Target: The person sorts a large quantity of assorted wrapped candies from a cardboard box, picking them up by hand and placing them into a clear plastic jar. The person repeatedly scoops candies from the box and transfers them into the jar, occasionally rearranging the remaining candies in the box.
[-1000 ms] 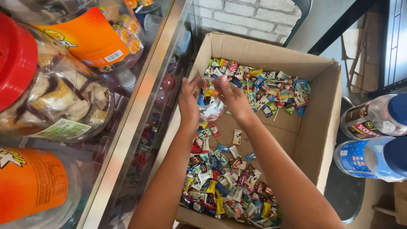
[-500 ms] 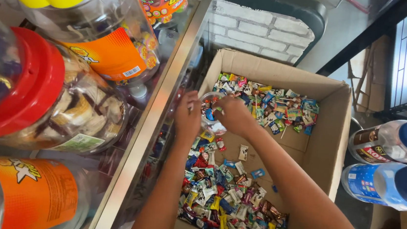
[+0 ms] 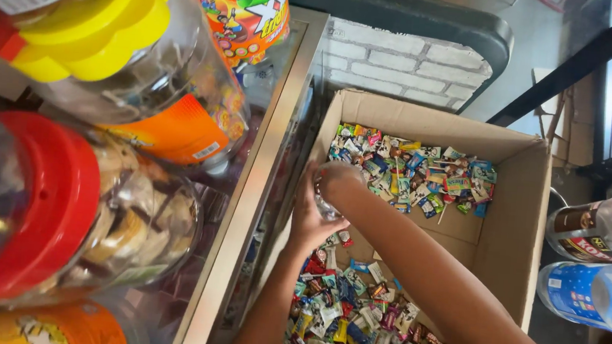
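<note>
Cardboard box, hands now nearer counter-side wall.

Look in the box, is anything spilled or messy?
Yes. Wrapped sweets lie loose all over the floor of the cardboard box, in two jumbled heaps with bare cardboard between them, not in any packet. The left hand and right hand hold something small and clear above the gap. Nothing looks broken.
</note>
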